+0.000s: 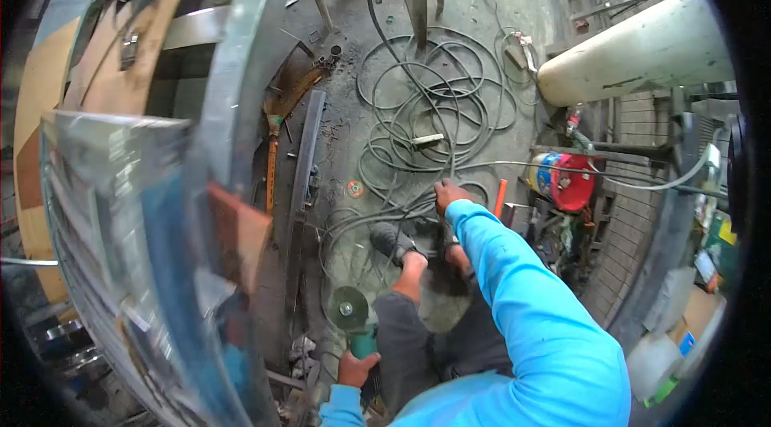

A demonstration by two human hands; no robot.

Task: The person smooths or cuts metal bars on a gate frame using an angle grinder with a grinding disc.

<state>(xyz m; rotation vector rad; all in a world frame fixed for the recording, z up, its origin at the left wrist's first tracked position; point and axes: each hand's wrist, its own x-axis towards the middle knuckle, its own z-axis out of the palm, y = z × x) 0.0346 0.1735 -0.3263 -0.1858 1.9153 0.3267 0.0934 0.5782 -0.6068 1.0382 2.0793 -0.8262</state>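
Gripping green angle grinder [353, 321], left hand [356, 368] closed; right hand [447, 194] clutching cables [405, 206]; red bucket [562, 180] contents unclear.

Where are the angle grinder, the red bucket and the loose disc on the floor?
angle grinder [363, 340], head view, on its green body below the wheel.
red bucket [572, 186], head view, on its red side.
loose disc [354, 188], head view, on its middle.

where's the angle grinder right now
Low in the head view, left of centre: the angle grinder is in the left hand, just left of the person's bent leg.
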